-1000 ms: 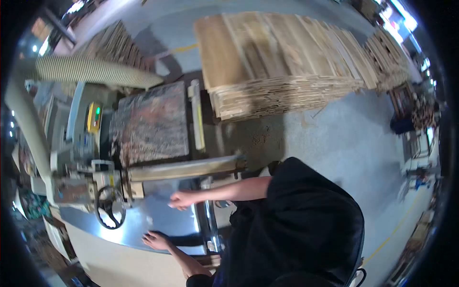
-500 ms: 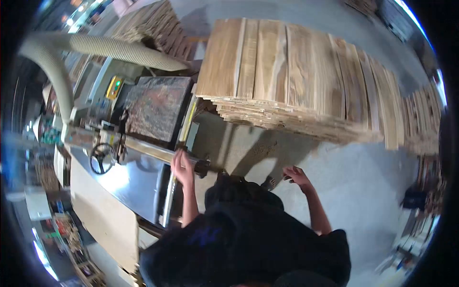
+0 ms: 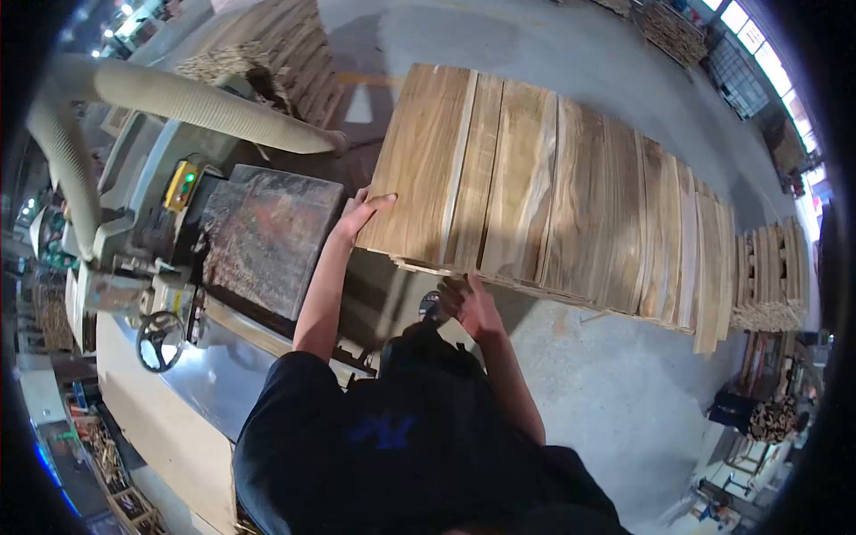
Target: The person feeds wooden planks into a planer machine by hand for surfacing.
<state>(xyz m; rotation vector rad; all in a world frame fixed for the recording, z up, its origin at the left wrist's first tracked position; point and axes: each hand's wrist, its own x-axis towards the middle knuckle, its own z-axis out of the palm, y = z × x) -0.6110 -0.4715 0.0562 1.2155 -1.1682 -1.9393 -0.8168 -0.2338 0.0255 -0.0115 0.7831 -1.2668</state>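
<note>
A wide wooden board (image 3: 419,152) lies at the left end of the top layer of stacked boards. My left hand (image 3: 364,216) is closed on its near left edge, thumb on the top face and fingers over the side. My right hand (image 3: 477,310) is at the near edge of the stack, its thumb up against the wood. Its other fingers are bent, slightly apart and in shadow below the edge. More boards (image 3: 571,196) lie side by side to the right, in layers.
On my left is a woodworking machine with a worn dark bed (image 3: 272,236), a handwheel (image 3: 160,341) and a yellow control box (image 3: 180,185). A ribbed hose (image 3: 214,107) runs above it. Other wood stacks stand at the far left (image 3: 276,62) and right (image 3: 769,276).
My left hand has moved from the machine's rail up to the board's edge and closed on it. My right hand has come left and forward to the stack. The view has shifted.
</note>
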